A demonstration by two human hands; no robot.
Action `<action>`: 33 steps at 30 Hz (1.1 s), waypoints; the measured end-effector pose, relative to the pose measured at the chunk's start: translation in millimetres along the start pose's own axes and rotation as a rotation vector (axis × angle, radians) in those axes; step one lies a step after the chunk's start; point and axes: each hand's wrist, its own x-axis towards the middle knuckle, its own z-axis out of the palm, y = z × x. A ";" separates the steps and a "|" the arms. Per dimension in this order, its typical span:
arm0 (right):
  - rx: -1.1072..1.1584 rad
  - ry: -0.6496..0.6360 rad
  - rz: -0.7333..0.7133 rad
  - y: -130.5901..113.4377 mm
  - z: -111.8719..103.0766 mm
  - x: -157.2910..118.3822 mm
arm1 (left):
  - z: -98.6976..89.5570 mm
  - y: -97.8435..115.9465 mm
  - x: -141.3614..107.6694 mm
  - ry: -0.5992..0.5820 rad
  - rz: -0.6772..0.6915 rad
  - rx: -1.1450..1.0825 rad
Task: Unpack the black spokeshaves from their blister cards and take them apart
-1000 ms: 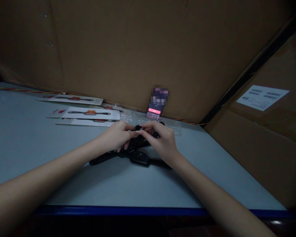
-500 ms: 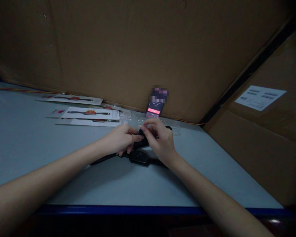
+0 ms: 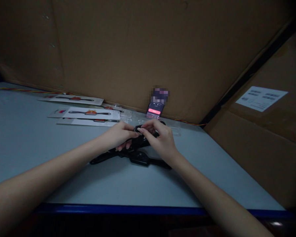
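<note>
My left hand (image 3: 120,135) is closed around the left side of a black spokeshave (image 3: 139,141), held just above the table. My right hand (image 3: 158,135) pinches at the top of its middle part with thumb and fingertips, close to the left thumb. The fingers hide much of this tool, and any small part between them cannot be made out. Below the hands another black spokeshave (image 3: 140,158) lies on the table, its handles stretching left and right.
Several flat packs (image 3: 93,113) printed with the tool lie at the back left, with clear plastic (image 3: 135,116) beside them. A lit phone (image 3: 154,110) leans against the cardboard wall (image 3: 128,49). A labelled carton (image 3: 268,131) stands right. The table's blue edge (image 3: 123,209) runs in front.
My hands have shifted slightly with the spokeshave, and its middle part is turned a little, showing more between the fingers. The spokeshave on the table has stayed put.
</note>
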 end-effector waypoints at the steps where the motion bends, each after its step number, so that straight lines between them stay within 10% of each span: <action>1: 0.007 -0.003 0.003 0.3 -0.2 0.2 | 0.0 0.3 0.0 -0.004 -0.007 0.011; 14: -0.109 -0.021 -0.301 21.2 -5.4 4.3 | -0.2 2.2 -2.0 -0.102 0.010 -0.014; 33: -0.059 -0.162 -0.384 14.9 -13.5 0.6 | -10.1 0.1 -1.1 -0.112 -0.053 -0.021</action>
